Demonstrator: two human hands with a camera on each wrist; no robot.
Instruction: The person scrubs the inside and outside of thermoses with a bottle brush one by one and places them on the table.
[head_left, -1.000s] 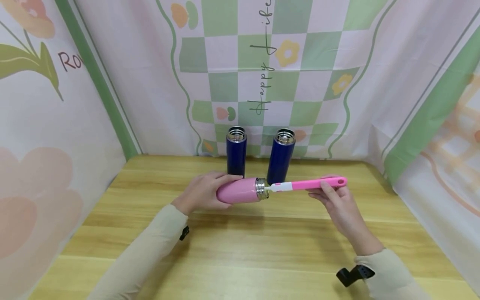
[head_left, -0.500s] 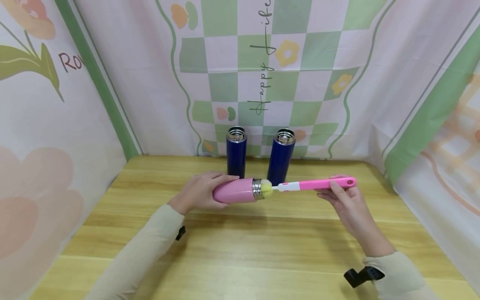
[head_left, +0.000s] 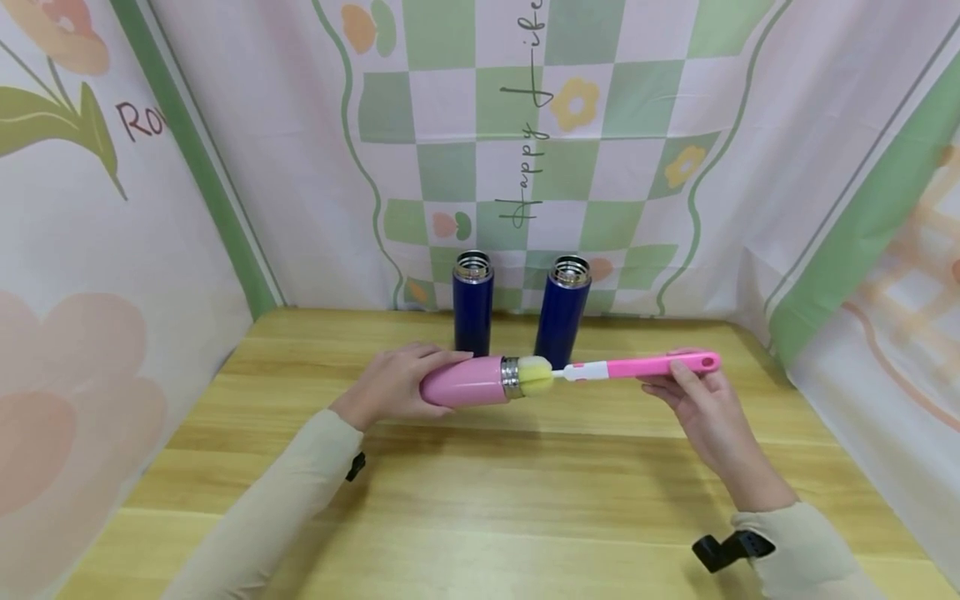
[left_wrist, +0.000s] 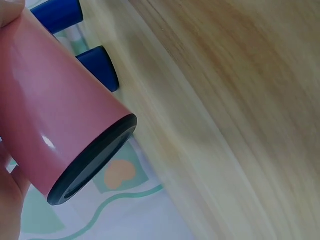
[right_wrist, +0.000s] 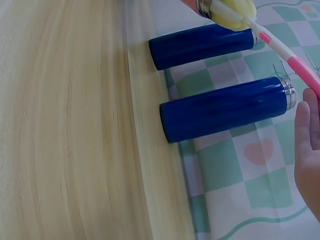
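A pink thermos bottle (head_left: 465, 382) lies nearly level above the table, its open steel mouth facing right. My left hand (head_left: 397, 382) grips it around the base end; its dark bottom rim shows in the left wrist view. With thumb and fingers my right hand (head_left: 697, 408) pinches the pink handle of a bottle brush (head_left: 637, 367). The brush's yellow sponge head (head_left: 536, 376) stands mostly outside the bottle mouth; whether its tip is still within the rim I cannot tell. In the right wrist view the sponge (right_wrist: 235, 12) shows at the mouth.
Two dark blue thermos bottles, a left one (head_left: 472, 308) and a right one (head_left: 562, 312), stand upright and uncapped behind the pink bottle. A patterned cloth (head_left: 570, 167) hangs along the back edge of the wooden table (head_left: 480, 508).
My right hand has drawn the brush to the right, so the yellow sponge has come out of the bottle mouth. My left hand has shifted slightly left with the pink bottle.
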